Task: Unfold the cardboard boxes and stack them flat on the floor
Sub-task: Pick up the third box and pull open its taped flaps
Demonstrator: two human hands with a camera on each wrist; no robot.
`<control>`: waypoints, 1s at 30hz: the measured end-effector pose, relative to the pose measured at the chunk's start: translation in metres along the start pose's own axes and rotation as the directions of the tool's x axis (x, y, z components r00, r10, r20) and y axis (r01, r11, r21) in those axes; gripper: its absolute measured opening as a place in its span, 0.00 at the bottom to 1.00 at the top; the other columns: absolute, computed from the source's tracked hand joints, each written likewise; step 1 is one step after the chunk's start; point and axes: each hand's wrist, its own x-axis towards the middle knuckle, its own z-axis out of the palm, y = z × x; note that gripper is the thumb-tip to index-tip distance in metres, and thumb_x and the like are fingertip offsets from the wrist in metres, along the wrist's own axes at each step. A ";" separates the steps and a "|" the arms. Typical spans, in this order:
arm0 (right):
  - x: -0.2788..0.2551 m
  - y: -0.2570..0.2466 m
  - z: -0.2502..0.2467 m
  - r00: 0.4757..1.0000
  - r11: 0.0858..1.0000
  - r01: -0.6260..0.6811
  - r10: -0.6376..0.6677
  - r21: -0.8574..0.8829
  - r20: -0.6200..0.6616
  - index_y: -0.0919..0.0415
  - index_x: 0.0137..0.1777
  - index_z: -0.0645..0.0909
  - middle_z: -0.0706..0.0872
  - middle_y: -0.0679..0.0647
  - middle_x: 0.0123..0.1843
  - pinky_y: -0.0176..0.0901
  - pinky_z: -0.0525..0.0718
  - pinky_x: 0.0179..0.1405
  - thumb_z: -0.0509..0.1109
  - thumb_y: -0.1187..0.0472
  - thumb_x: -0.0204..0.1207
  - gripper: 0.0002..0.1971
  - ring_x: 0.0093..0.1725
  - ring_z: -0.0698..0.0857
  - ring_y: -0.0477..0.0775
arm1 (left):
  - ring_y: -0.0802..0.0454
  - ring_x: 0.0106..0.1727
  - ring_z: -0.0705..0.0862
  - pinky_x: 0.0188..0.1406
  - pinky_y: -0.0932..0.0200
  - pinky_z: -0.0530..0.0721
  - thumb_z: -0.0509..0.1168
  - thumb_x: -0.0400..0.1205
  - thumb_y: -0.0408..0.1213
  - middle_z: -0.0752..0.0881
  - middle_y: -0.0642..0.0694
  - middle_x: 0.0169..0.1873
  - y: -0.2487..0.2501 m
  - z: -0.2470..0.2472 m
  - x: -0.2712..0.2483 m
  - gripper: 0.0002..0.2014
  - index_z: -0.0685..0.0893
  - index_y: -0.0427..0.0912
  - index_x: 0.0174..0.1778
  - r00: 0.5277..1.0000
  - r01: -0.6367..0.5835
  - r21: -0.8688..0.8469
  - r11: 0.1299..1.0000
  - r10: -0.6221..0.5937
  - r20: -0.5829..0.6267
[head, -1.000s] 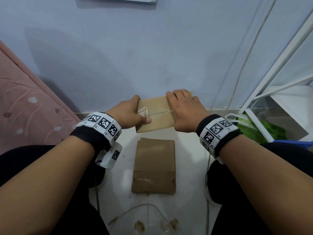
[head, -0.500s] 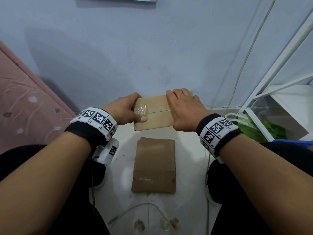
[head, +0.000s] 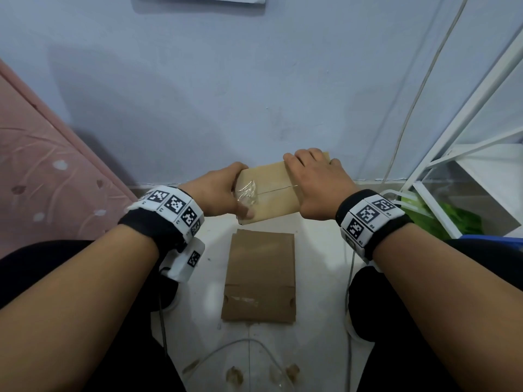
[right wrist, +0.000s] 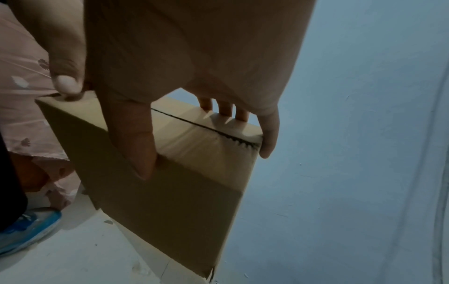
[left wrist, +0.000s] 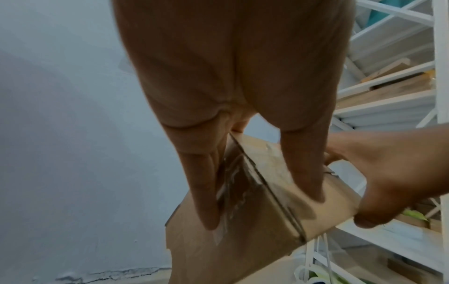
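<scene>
At frame centre, the left hand [head: 219, 193] and right hand [head: 317, 188] each clasp the taped brown cardboard box [head: 271, 193] above a flattened brown cardboard sheet [head: 260, 275].

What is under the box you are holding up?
Below the held box a flattened cardboard box lies on the white floor. Whether anything lies beneath that flat one cannot be seen; it covers the spot.

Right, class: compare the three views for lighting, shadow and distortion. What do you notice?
Head view: evenly lit, wide-angle bending of the shelf frame, soft shadows on the wall. Left wrist view: dim, the left hand looms large and dark over the box. Right wrist view: the right hand shades the box top.
</scene>
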 end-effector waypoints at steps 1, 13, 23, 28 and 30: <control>0.000 -0.001 0.001 1.000 1.000 0.006 -0.006 -0.004 0.003 0.55 0.79 0.59 0.70 0.53 0.72 0.60 0.78 0.57 0.71 0.59 0.64 0.41 0.72 0.68 0.60 | 0.52 0.56 0.86 0.57 0.49 0.86 0.83 0.70 0.53 0.85 0.56 0.55 0.002 0.004 0.000 0.37 0.72 0.56 0.71 0.999 0.016 0.001 1.000 -0.016 -0.029; 0.001 -0.007 -0.001 1.000 1.000 0.008 -0.008 0.001 0.000 0.55 0.80 0.58 0.70 0.53 0.72 0.60 0.77 0.58 0.71 0.59 0.63 0.43 0.73 0.67 0.60 | 0.44 0.44 0.90 0.36 0.42 0.93 0.79 0.74 0.52 0.87 0.48 0.47 0.011 0.011 0.000 0.23 0.78 0.48 0.58 0.970 0.088 -0.164 0.983 -0.122 -0.209; 0.001 -0.007 -0.001 1.000 1.000 0.000 0.000 0.005 0.004 0.55 0.81 0.58 0.69 0.53 0.73 0.60 0.77 0.59 0.71 0.59 0.63 0.44 0.72 0.67 0.60 | 0.47 0.44 0.90 0.39 0.42 0.94 0.79 0.77 0.45 0.86 0.50 0.48 0.008 0.006 0.000 0.21 0.80 0.48 0.62 0.981 0.064 -0.227 0.972 -0.104 -0.166; 0.001 -0.006 0.000 1.000 1.000 -0.009 0.009 0.024 0.009 0.56 0.80 0.58 0.70 0.53 0.72 0.61 0.78 0.59 0.71 0.60 0.62 0.44 0.71 0.68 0.60 | 0.45 0.43 0.91 0.40 0.42 0.94 0.79 0.78 0.43 0.86 0.50 0.46 0.006 0.004 0.001 0.21 0.81 0.49 0.64 0.983 0.048 -0.248 0.968 -0.089 -0.160; 0.001 -0.005 0.001 1.000 0.999 -0.019 0.018 0.042 0.016 0.56 0.82 0.57 0.69 0.54 0.73 0.61 0.78 0.60 0.71 0.60 0.63 0.45 0.73 0.67 0.60 | 0.47 0.43 0.91 0.39 0.45 0.94 0.79 0.78 0.43 0.86 0.51 0.46 0.006 0.004 0.001 0.23 0.81 0.51 0.67 0.984 0.041 -0.260 0.965 -0.085 -0.158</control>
